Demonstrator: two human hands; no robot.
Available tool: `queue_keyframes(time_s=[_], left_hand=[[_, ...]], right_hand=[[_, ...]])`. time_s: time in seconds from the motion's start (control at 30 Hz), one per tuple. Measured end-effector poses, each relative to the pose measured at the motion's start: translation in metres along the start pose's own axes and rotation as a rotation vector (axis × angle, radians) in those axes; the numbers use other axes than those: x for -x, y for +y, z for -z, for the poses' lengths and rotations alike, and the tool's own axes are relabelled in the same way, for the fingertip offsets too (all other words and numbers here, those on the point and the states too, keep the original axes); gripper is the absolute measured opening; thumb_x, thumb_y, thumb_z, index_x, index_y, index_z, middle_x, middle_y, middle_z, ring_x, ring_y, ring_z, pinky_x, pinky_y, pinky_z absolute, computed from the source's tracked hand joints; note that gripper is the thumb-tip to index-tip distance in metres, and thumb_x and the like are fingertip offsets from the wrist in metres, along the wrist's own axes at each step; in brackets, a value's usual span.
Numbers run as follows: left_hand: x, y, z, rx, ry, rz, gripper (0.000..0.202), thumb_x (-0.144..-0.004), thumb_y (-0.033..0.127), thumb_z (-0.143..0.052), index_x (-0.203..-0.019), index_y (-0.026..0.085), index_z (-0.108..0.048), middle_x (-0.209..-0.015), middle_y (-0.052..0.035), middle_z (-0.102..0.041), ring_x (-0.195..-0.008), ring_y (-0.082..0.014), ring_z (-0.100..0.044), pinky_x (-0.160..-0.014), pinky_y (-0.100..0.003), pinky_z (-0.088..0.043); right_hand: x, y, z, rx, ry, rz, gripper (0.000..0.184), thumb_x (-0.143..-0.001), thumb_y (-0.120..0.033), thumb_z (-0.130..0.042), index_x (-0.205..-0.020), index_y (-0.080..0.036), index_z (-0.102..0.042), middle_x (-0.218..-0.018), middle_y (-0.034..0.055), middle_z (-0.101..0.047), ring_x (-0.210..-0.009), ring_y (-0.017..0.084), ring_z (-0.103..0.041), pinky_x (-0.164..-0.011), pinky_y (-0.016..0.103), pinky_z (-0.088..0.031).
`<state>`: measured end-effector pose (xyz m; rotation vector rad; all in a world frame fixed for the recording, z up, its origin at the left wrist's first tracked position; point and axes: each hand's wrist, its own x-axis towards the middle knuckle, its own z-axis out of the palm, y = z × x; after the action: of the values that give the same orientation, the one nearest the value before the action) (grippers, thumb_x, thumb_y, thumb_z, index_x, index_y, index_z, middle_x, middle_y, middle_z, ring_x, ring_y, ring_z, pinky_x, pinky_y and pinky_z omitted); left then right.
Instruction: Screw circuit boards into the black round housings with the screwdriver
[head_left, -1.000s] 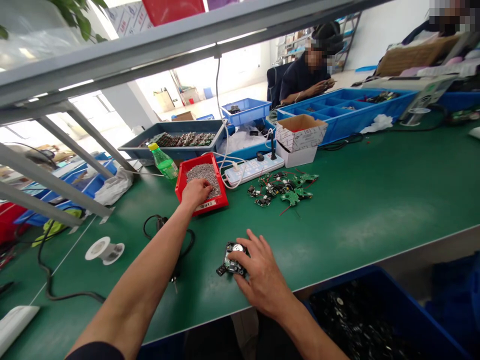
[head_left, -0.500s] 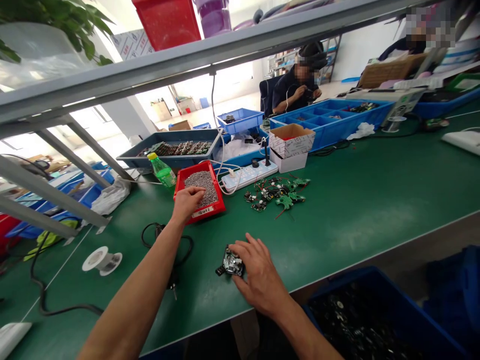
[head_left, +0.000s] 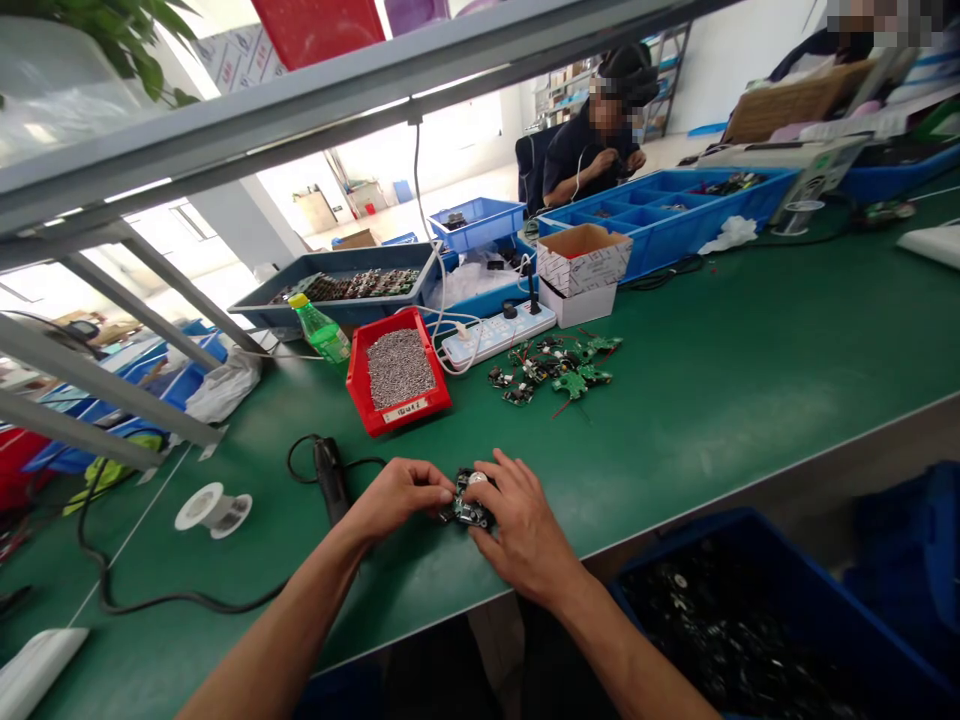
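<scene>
A small electronic assembly with a circuit board (head_left: 471,512) lies on the green bench in front of me. My right hand (head_left: 517,515) grips it from the right, thumb on the near side and fingers over the top. At its left edge is my left hand (head_left: 409,495), thumb and forefinger pinched together; whatever is between the tips is too small to make out. Beyond the hands stands a red bin (head_left: 409,414) full of small metal pieces that look like screws. A black corded handheld tool (head_left: 330,478) lies just left of my left hand.
Several loose green circuit boards (head_left: 574,380) with wires lie beyond my right hand. Behind them are a power strip (head_left: 499,335) and a cardboard box (head_left: 583,262). A solder spool (head_left: 217,512) stands at left. Across the bench sits a person (head_left: 592,160).
My left hand has come back from the red bin to the assembly's left side, fingers still pinched. My right hand has stayed on the assembly. The camera view has shifted slightly.
</scene>
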<state>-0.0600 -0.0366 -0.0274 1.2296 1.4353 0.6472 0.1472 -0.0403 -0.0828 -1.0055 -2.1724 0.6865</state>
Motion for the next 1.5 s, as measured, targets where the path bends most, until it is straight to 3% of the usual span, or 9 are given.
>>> queue_keyframes(time_s=[0.33, 0.53, 0.6, 0.73, 0.8, 0.9, 1.03, 1.23, 1.5], left_hand=[[-0.002, 0.01, 0.0, -0.264, -0.068, -0.02, 0.011, -0.074, 0.025, -0.068, -0.075, 0.014, -0.069, -0.068, -0.0017, -0.067, -0.062, -0.0125, -0.057, -0.062, -0.025, -0.044], [-0.008, 0.009, 0.005, -0.131, -0.182, -0.011, 0.025, -0.071, 0.032, -0.074, -0.086, 0.017, -0.059, -0.068, 0.0021, -0.06, -0.059, -0.0122, -0.055, -0.058, -0.025, -0.045], [-0.017, 0.015, 0.018, -0.204, -0.088, -0.08, 0.031, -0.071, 0.037, -0.074, -0.091, 0.018, -0.059, -0.073, 0.001, -0.062, -0.063, -0.0132, -0.057, -0.06, -0.025, -0.047], [-0.057, 0.035, 0.06, -0.607, 0.519, -0.22, 0.032, -0.079, 0.044, -0.064, -0.098, 0.018, -0.065, -0.083, -0.0044, -0.067, -0.073, -0.0179, -0.062, -0.069, -0.029, -0.047], [-0.083, 0.042, 0.081, -0.68, 0.647, -0.213, 0.034, -0.082, 0.041, -0.06, -0.106, 0.018, -0.067, -0.087, -0.0072, -0.069, -0.079, -0.0212, -0.062, -0.075, -0.033, -0.046], [-0.115, 0.044, 0.1, -0.766, 0.687, -0.172, 0.021, -0.075, 0.033, -0.067, -0.089, 0.019, -0.074, -0.083, -0.0089, -0.071, -0.081, -0.0248, -0.062, -0.079, -0.035, -0.044], [-0.134, 0.037, 0.106, -0.827, 0.69, -0.143, 0.008, -0.069, 0.027, -0.07, -0.072, 0.021, -0.074, -0.078, -0.0073, -0.073, -0.077, -0.0234, -0.063, -0.075, -0.032, -0.044], [-0.133, 0.029, 0.108, -0.785, 0.73, -0.178, 0.017, -0.077, 0.033, -0.063, -0.08, 0.02, -0.074, -0.074, -0.005, -0.072, -0.071, -0.0211, -0.063, -0.069, -0.03, -0.043], [-0.126, 0.033, 0.105, -0.626, 0.832, -0.22, 0.023, -0.08, 0.041, -0.061, -0.079, 0.02, -0.07, -0.07, -0.0042, -0.07, -0.072, -0.0205, -0.064, -0.072, -0.03, -0.045]], right_hand=[[0.0, -0.001, -0.002, 0.002, 0.004, 0.006, 0.03, -0.078, -0.015, -0.064, -0.106, -0.026, -0.06, -0.133, 0.0067, -0.055, -0.138, 0.032, -0.038, -0.115, 0.058, -0.024], [0.0, -0.002, 0.001, -0.008, 0.005, 0.009, 0.038, -0.077, -0.013, -0.063, -0.112, -0.026, -0.058, -0.133, 0.0079, -0.055, -0.138, 0.033, -0.037, -0.114, 0.058, -0.025], [0.0, -0.002, 0.002, -0.037, 0.012, 0.008, 0.048, -0.075, -0.011, -0.062, -0.12, -0.026, -0.054, -0.133, 0.008, -0.056, -0.138, 0.032, -0.038, -0.114, 0.058, -0.025], [0.0, -0.002, 0.002, -0.066, 0.028, 0.001, 0.055, -0.073, -0.01, -0.062, -0.124, -0.026, -0.051, -0.132, 0.0072, -0.057, -0.139, 0.031, -0.037, -0.116, 0.056, -0.023], [0.0, -0.001, 0.001, -0.067, 0.028, -0.005, 0.054, -0.073, -0.01, -0.062, -0.123, -0.025, -0.051, -0.132, 0.0072, -0.057, -0.138, 0.031, -0.038, -0.116, 0.056, -0.023], [-0.001, 0.0, 0.0, -0.065, 0.023, -0.014, 0.053, -0.072, -0.011, -0.063, -0.122, -0.025, -0.052, -0.132, 0.0071, -0.057, -0.137, 0.03, -0.039, -0.116, 0.055, -0.024], [-0.001, -0.001, 0.001, -0.065, 0.031, -0.017, 0.053, -0.072, -0.011, -0.063, -0.122, -0.026, -0.053, -0.132, 0.0065, -0.057, -0.137, 0.03, -0.04, -0.116, 0.055, -0.024], [-0.001, -0.001, 0.002, -0.075, 0.037, -0.028, 0.052, -0.073, -0.012, -0.064, -0.122, -0.026, -0.053, -0.132, 0.0066, -0.057, -0.136, 0.03, -0.04, -0.117, 0.055, -0.024], [-0.002, -0.002, 0.003, -0.071, 0.031, -0.037, 0.051, -0.074, -0.012, -0.065, -0.122, -0.026, -0.054, -0.132, 0.006, -0.057, -0.135, 0.03, -0.041, -0.117, 0.054, -0.024]])
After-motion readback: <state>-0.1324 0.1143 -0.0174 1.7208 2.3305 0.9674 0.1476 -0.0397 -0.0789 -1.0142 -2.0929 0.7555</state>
